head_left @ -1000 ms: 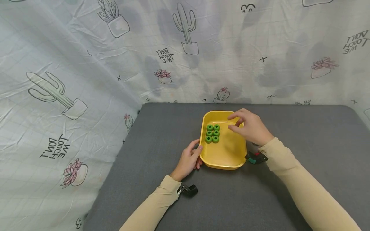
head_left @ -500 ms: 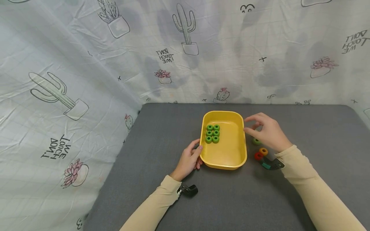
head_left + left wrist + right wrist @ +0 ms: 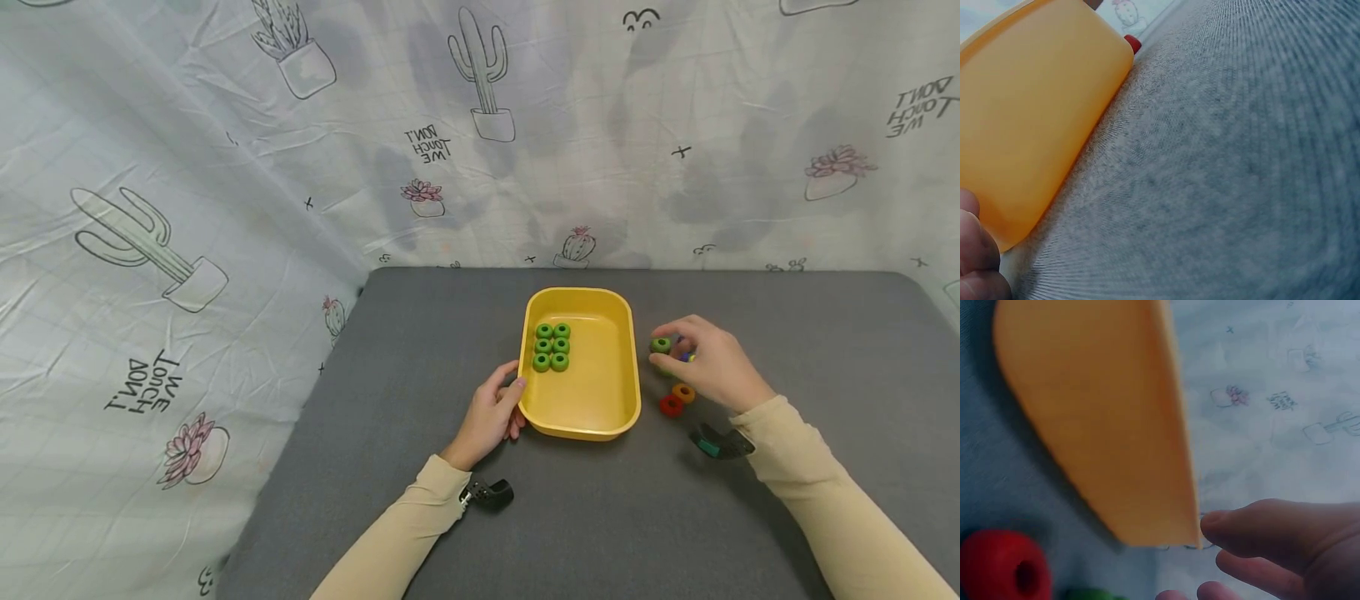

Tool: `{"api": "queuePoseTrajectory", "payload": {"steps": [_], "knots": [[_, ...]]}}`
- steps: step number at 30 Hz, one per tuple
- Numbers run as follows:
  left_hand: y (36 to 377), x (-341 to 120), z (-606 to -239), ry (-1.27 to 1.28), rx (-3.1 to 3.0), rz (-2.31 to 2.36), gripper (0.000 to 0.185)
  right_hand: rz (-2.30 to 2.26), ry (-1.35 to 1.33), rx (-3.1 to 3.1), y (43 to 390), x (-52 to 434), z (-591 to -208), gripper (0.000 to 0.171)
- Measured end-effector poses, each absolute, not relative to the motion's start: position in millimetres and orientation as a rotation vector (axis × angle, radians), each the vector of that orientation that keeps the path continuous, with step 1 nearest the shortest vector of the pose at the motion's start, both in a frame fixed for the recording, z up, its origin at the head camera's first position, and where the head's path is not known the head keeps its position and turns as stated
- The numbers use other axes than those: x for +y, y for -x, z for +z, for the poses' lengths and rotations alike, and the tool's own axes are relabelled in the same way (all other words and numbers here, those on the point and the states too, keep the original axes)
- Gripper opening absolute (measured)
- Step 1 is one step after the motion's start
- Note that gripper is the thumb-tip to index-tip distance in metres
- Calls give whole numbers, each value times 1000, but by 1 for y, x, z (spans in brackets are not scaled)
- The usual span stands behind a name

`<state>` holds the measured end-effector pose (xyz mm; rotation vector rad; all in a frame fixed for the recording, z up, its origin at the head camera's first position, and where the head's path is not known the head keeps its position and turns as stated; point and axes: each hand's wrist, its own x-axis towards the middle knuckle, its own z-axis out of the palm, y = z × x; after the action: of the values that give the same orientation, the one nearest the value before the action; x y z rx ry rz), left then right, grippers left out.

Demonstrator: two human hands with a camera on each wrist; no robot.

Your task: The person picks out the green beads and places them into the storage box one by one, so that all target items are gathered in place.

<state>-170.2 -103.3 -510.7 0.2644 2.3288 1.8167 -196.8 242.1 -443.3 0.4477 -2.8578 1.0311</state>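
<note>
My left hand (image 3: pixel 487 417) holds the near left side of a yellow tray (image 3: pixel 581 408), thumb at its rim. Curled fingers (image 3: pixel 979 250) lie by the tray's outer wall in the left wrist view. Inside the tray several green beads (image 3: pixel 561 346) stand in two columns at the left. To the tray's right, my right hand (image 3: pixel 712 362) reaches over loose beads, thumb and index finger on either side of a green bead (image 3: pixel 661 345). The right wrist view shows a gap between thumb and fingers, with no bead visible in it.
An orange bead (image 3: pixel 683 393) and a red bead (image 3: pixel 671 406) lie on the grey table (image 3: pixel 585 517) below my right hand. Something blue and yellow (image 3: pixel 687 357) shows partly behind its fingers. A cactus-print cloth (image 3: pixel 585 167) hangs along the back and left.
My right hand has come out from over the tray and moved right to the loose beads, uncovering the orange and red ones. My left hand and the tray have stayed put.
</note>
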Motion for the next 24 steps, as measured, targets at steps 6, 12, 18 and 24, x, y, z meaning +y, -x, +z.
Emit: {"api": "queuePoseTrajectory", "payload": {"steps": [6, 12, 18, 24], "knots": [[170, -103, -512, -275, 2331, 1822, 48, 1036, -445, -2904, 195, 250, -452, 35], [171, -104, -513, -292, 2326, 1827, 48, 1026, -421, -2930, 193, 254, -458, 36], [171, -106, -515, -298, 2339, 1811, 49, 1021, -435, -2948, 193, 254, -461, 37], [171, -106, -515, -296, 2331, 1818, 48, 1015, -456, -2964, 194, 253, -468, 40]]}}
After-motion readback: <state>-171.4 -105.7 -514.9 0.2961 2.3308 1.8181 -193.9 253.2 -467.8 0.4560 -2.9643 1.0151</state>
